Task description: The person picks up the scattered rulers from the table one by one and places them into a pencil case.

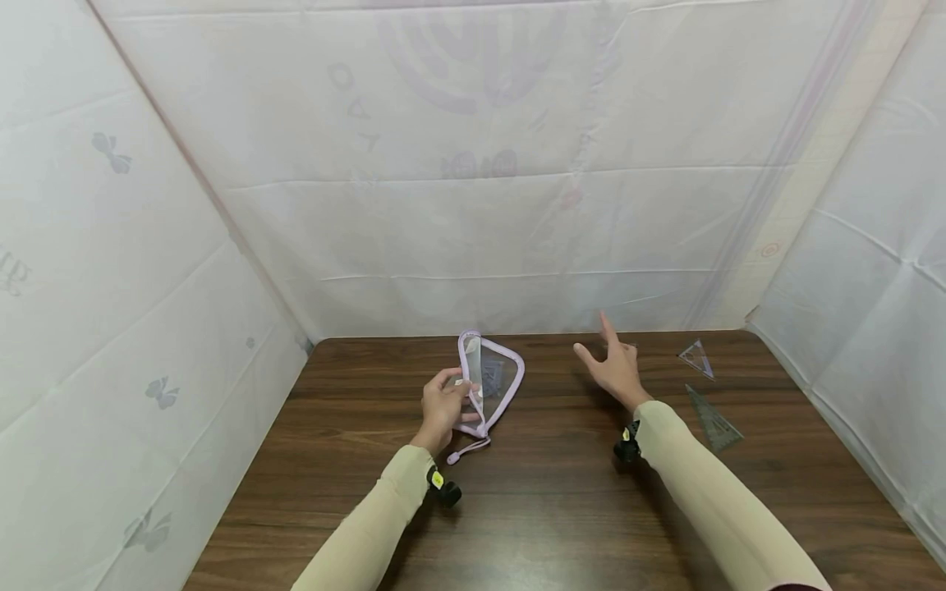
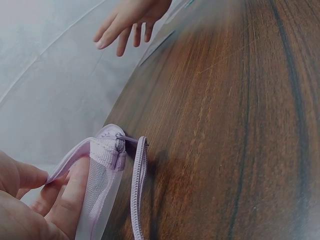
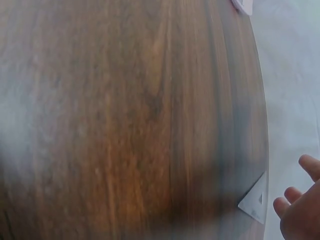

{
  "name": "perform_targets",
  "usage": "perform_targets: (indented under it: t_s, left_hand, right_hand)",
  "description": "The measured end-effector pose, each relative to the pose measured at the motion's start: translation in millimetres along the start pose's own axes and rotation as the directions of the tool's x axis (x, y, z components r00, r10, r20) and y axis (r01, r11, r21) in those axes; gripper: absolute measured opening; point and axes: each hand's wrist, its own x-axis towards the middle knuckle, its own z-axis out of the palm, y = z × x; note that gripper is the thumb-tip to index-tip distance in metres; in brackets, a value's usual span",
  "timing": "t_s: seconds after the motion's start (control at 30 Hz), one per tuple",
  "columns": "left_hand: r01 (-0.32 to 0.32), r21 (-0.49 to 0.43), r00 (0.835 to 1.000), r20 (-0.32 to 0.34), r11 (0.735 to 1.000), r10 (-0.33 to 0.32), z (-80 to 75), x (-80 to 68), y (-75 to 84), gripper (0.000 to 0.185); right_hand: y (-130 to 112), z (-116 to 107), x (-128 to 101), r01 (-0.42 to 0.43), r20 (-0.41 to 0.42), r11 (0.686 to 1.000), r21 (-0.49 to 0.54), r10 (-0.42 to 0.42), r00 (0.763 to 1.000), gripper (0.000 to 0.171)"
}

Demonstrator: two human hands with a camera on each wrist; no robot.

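Observation:
My left hand (image 1: 441,404) pinches the edge of a see-through mesh zip pouch (image 1: 508,397) with lilac trim. The pouch stands partly open, its zip pull strap (image 1: 470,450) hanging toward me. Through the mesh shows a bluish clear plastic piece (image 1: 491,377). In the left wrist view, thumb and fingers grip the lilac edge (image 2: 75,152) close to the zip's end. My right hand (image 1: 619,371) is raised above the table's far side, fingers spread, holding nothing. A clear set square (image 3: 256,201) lies near it in the right wrist view.
On the right of the wooden table (image 1: 547,509) lie a small triangular set square (image 1: 705,369) and a longer greyish one (image 1: 715,423). White printed sheeting (image 1: 473,230) hangs behind the far edge and along both sides.

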Motion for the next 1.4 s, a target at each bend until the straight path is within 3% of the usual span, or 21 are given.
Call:
perform_targets:
  t_s: [0.43,1.4]
  left_hand:
    - [0.019,0.011,1.000,0.025,1.000,-0.019,0.3,-1.3,4.4,0.031]
    - [-0.001,-0.025,1.000,0.026,1.000,0.001,0.5,1.9,-2.1,0.032]
  right_hand:
    - [9.4,-7.1,0.6,0.027,-0.014,0.991,-0.128,-0.029,0.999,0.084]
    - [23.5,-18.4,-1.6,-0.141,0.029,0.964,-0.225,0.151,0.988,0.080]
